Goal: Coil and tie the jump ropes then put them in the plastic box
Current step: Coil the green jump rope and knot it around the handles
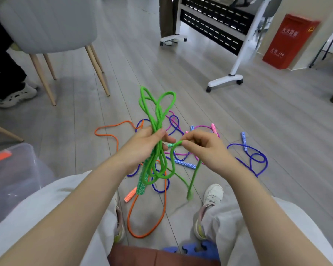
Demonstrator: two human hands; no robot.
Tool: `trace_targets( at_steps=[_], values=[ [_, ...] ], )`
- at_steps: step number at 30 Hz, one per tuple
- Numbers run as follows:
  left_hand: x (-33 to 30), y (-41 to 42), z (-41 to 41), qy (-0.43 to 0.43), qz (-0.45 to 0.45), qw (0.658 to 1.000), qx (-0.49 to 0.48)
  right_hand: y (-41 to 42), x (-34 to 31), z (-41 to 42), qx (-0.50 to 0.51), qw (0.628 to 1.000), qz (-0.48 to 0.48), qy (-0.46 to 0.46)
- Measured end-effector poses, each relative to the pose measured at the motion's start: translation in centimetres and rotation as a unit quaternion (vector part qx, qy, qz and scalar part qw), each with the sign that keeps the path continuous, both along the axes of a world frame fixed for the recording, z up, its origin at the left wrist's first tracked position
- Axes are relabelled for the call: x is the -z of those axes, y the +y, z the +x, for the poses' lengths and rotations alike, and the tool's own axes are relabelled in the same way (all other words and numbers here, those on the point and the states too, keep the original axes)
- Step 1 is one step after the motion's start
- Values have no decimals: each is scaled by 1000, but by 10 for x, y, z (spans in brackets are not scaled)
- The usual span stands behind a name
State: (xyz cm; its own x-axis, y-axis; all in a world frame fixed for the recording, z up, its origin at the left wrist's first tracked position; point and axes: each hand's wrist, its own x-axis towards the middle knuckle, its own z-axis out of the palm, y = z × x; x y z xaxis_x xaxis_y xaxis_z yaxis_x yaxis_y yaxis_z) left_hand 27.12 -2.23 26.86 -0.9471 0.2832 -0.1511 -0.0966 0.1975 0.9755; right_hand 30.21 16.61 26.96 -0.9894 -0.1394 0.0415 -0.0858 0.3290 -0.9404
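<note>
Hands: left [142, 143], right [200, 146] grip green rope [158, 112] | orange rope [142, 227], chair [46, 25] nearby

Grey wood-plank floor [238, 131] underfoot. Sprawled across it in a loose tangle: a long orange jump rope [131, 217] with a patterned orange handle [130, 195], blue ropes [258, 158] with blue-and-white handles [243, 140], a pink rope [202, 127]. At left, a clear plastic storage box [13, 169]; beyond, pale chair legs [98, 72], a white wheeled stand base [224, 81], a red cabinet [288, 43].
</note>
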Motion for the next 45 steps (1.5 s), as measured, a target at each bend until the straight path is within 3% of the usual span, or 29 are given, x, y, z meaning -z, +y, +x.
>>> trace_targets(
  at_steps=[3,10,20,23,28,32,36,38,42,45],
  values=[
    [1,5,6,13,-30,999,23,-4,4,0,-4,1000,9,10],
    [5,12,13,-55,30,995,83,-14,12,4,-23,999,-40,16],
    [6,7,8,-115,39,982,148,-2,16,2,14,999,41,19],
    [5,7,8,-94,18,985,142,0,12,1,-7,1000,12,-17],
    [2,1,6,-86,101,981,142,5,4,0,-36,995,-66,-68],
    [-7,-2,6,-100,170,971,136,13,6,-5,-3,997,-22,-80],
    [-9,-7,4,-85,202,966,138,17,19,-3,-82,975,133,-157],
    [-11,-8,3,-82,225,963,126,15,25,-3,-94,968,162,-167],
    [-11,-13,-2,-60,208,973,84,21,22,-9,9,980,122,-156],
    [-5,-18,-6,-16,116,989,92,24,10,-10,106,985,-11,-134]
  ],
)
